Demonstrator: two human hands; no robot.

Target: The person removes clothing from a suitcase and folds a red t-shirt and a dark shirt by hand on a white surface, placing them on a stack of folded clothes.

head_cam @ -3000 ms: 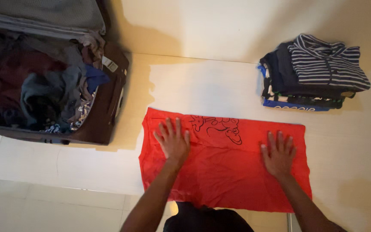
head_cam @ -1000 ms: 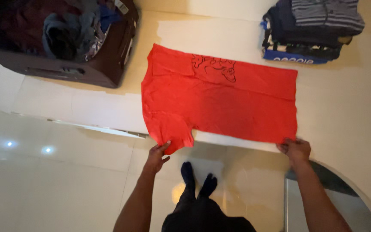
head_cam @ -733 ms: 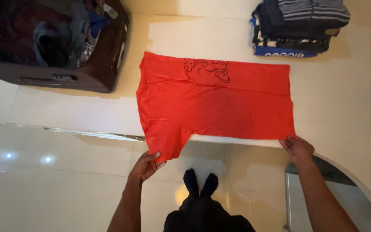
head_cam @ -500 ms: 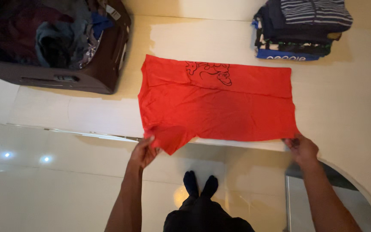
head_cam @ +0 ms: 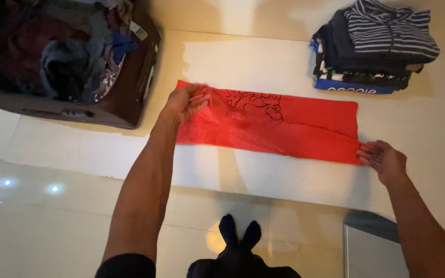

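While the left hand [head_cam: 185, 103] pinches the red shirt's [head_cam: 269, 126] folded left end, the right hand [head_cam: 384, 160] grips its right end on the white ledge [head_cam: 284, 56].

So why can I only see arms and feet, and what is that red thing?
The camera sits on a person's head and looks down, so you see only their own two arms and their dark-socked feet. The red thing is a red T-shirt with a black drawing on it, lying folded into a long strip on a pale raised surface. The left hand grips one end of it, and the right hand pinches the other end. To the left is an open suitcase full of jumbled clothes. At the top right is a neat pile of folded clothes, with a striped top uppermost.
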